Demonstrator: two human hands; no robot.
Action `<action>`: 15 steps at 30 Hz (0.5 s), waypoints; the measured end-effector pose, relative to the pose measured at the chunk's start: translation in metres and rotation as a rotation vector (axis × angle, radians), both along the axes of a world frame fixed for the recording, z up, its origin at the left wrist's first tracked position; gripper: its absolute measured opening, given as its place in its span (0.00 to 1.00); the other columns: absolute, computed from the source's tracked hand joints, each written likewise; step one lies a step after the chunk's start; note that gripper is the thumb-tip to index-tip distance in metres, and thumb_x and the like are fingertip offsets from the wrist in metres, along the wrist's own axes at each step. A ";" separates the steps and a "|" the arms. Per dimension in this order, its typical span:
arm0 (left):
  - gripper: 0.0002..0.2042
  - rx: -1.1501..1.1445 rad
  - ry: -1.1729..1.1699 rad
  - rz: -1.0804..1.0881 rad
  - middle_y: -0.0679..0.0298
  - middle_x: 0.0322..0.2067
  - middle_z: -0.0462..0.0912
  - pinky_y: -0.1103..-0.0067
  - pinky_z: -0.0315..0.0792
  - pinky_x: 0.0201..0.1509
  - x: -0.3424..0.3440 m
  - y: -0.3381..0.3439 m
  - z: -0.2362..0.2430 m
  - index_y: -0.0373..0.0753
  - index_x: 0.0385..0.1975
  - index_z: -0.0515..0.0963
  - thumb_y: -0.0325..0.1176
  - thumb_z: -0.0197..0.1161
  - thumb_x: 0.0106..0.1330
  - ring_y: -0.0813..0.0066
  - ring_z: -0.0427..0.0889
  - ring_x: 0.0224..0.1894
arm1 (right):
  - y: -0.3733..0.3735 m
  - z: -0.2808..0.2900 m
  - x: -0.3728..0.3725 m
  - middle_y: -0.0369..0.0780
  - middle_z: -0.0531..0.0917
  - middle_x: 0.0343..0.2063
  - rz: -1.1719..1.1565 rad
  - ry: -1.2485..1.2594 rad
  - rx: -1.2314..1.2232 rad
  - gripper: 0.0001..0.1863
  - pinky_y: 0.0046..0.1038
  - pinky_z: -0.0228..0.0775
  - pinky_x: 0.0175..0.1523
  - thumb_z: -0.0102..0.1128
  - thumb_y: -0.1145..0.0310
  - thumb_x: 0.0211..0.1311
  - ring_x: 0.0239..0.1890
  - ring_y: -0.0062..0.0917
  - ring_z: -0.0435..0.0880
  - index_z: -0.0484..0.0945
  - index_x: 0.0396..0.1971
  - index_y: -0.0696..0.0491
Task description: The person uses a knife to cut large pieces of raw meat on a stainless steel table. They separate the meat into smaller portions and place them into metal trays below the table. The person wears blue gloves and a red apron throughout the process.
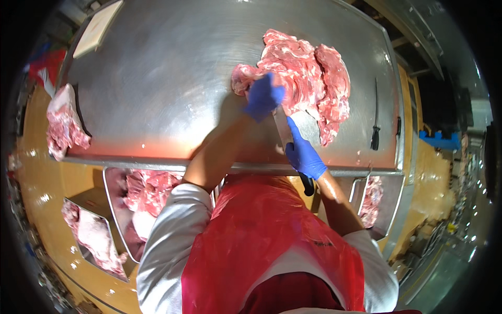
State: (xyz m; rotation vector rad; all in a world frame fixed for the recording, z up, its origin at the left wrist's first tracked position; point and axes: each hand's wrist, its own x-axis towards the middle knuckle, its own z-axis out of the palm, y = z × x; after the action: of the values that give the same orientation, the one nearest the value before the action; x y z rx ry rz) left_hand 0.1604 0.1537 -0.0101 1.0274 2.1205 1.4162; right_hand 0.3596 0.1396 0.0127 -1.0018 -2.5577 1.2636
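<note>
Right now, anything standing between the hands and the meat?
Nothing visible blocks the left hand: it's at the meat's near left edge. Ahead of the right hand there's only the knife it holds, blade angled toward the meat.

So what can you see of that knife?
The knife has a metallic-looking blade and a black handle, gripped in the gloved right hand, whose index finger stretches along the blade. It slants over the near edge of the metal table, far end by the left hand and meat; whether it touches either is unclear.
</note>
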 end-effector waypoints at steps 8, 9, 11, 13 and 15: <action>0.13 0.185 -0.311 0.238 0.45 0.33 0.83 0.65 0.77 0.40 0.020 0.031 0.023 0.30 0.36 0.74 0.34 0.60 0.58 0.53 0.84 0.34 | 0.051 -0.085 -0.077 0.42 0.74 0.30 -0.019 0.018 -0.319 0.22 0.32 0.70 0.37 0.49 0.67 0.70 0.31 0.26 0.75 0.67 0.61 0.56; 0.09 0.235 -0.638 0.133 0.55 0.27 0.81 0.71 0.76 0.33 0.022 0.022 0.039 0.31 0.35 0.73 0.30 0.59 0.60 0.68 0.82 0.29 | 0.018 -0.103 -0.046 0.38 0.73 0.28 -0.038 0.164 -0.122 0.20 0.31 0.69 0.34 0.52 0.70 0.69 0.29 0.24 0.73 0.69 0.60 0.53; 0.05 0.538 -0.889 -0.068 0.63 0.24 0.77 0.76 0.72 0.26 0.024 0.027 0.017 0.34 0.33 0.72 0.27 0.59 0.60 0.77 0.78 0.26 | 0.003 -0.100 -0.052 0.36 0.73 0.31 -0.116 0.352 -0.280 0.18 0.32 0.70 0.33 0.54 0.72 0.69 0.27 0.24 0.73 0.71 0.58 0.51; 0.05 0.547 -0.900 -0.160 0.69 0.26 0.72 0.81 0.68 0.27 0.063 0.024 0.050 0.38 0.34 0.70 0.21 0.58 0.60 0.84 0.73 0.28 | 0.019 -0.114 -0.066 0.38 0.76 0.34 -0.262 0.317 -0.402 0.17 0.33 0.71 0.35 0.53 0.71 0.69 0.27 0.26 0.74 0.72 0.57 0.52; 0.06 0.567 -0.495 -0.048 0.71 0.25 0.70 0.83 0.65 0.24 0.091 0.036 0.064 0.37 0.34 0.71 0.22 0.59 0.60 0.87 0.70 0.26 | 0.052 -0.144 -0.098 0.39 0.77 0.33 -0.265 0.157 0.133 0.16 0.33 0.71 0.34 0.54 0.70 0.68 0.26 0.28 0.75 0.73 0.55 0.52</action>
State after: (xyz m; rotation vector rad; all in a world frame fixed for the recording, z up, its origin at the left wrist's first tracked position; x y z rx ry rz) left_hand 0.2516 0.1898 0.0542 0.7807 1.3656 2.0517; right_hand 0.2615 0.1914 -0.1312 -1.1199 -2.2685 1.0443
